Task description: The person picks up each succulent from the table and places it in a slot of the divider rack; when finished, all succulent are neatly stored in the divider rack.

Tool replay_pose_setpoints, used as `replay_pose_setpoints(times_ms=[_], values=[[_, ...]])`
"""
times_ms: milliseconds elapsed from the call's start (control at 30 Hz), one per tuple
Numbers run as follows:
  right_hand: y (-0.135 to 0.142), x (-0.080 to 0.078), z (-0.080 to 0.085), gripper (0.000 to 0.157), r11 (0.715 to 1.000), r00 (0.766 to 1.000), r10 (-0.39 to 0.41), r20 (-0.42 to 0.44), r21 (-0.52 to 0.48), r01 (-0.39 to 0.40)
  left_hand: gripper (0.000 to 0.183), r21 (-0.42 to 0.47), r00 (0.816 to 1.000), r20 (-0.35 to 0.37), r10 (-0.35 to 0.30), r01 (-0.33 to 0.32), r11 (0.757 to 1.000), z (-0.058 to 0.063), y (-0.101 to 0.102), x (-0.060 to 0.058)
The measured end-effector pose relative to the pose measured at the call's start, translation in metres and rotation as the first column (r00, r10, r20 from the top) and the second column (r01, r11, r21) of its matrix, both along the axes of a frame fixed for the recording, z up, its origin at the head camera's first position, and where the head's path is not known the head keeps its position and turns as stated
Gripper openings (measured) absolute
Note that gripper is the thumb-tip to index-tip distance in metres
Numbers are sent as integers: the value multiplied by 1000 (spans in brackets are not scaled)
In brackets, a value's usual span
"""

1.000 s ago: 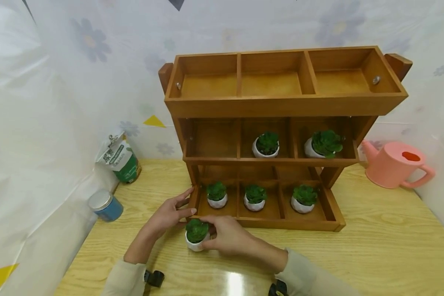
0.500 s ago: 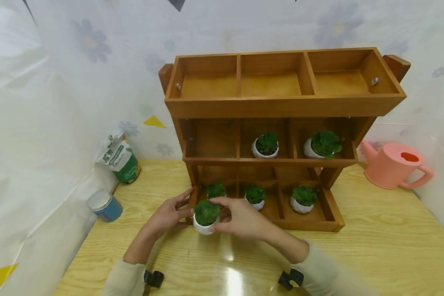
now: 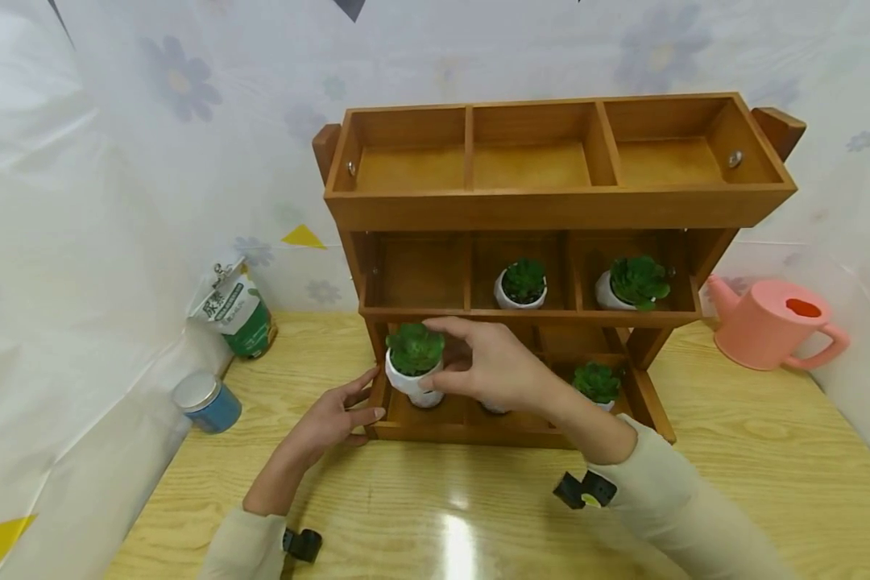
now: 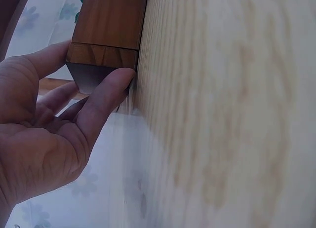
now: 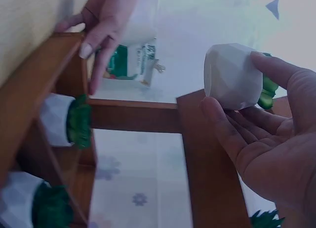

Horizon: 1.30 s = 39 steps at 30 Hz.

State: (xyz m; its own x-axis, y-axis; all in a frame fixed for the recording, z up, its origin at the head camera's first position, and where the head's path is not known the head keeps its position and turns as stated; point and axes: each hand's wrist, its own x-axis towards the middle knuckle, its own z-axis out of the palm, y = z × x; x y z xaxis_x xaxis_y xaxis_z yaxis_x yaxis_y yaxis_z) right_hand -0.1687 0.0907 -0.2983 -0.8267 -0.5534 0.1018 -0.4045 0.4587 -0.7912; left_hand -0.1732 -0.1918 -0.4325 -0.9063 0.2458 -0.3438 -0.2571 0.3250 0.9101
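Note:
My right hand (image 3: 503, 366) holds a succulent in a white faceted pot (image 3: 410, 380) between thumb and fingers. This pot (image 5: 233, 76) is in the air in front of the left part of a three-tier wooden shelf (image 3: 551, 211), above the bottom tier. My left hand (image 3: 333, 420) grips the left front corner of that tier; in the left wrist view its thumb and fingers lie around the wooden end (image 4: 101, 55). Potted succulents stand in the bottom tier, the left and middle ones mostly hidden behind the right hand and held pot. The right one (image 3: 596, 384) shows more.
On the middle tier, potted succulents sit in the centre (image 3: 522, 283) and right (image 3: 634, 283) compartments. A pink watering can (image 3: 772, 326) stands right of the shelf. To the left are a green-and-white pouch (image 3: 235, 310) and a blue jar with a silver lid (image 3: 206, 403).
The right hand has lifted the potted succulent from near the table in front of the shelf, up and slightly right. The left hand has stayed at the shelf corner.

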Motion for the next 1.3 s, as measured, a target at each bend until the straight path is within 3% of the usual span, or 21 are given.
replay_pose_setpoints(times_ms=[300,500,867,1133,1300], values=[[-2,-22,41,71,998,997,-57,-43,-27,55,74,-2,1000,8,0,0,1000,0,0,-1],[-12,-43,54,73,995,990,-96,-101,29,100,73,-3,1000,5,3,-3,1000,-2,-1,0],[-23,-75,59,74,989,964,-99,-248,80,122,72,16,1000,-2,-9,9,1000,-3,-1,-1],[-28,-80,55,75,975,951,-103,-292,161,155,73,11,1000,-6,1,-1,1000,-2,0,-1],[-32,-78,52,66,963,943,-94,-320,211,168,72,2,1000,-2,4,-4,1000,-1,1,-2]])
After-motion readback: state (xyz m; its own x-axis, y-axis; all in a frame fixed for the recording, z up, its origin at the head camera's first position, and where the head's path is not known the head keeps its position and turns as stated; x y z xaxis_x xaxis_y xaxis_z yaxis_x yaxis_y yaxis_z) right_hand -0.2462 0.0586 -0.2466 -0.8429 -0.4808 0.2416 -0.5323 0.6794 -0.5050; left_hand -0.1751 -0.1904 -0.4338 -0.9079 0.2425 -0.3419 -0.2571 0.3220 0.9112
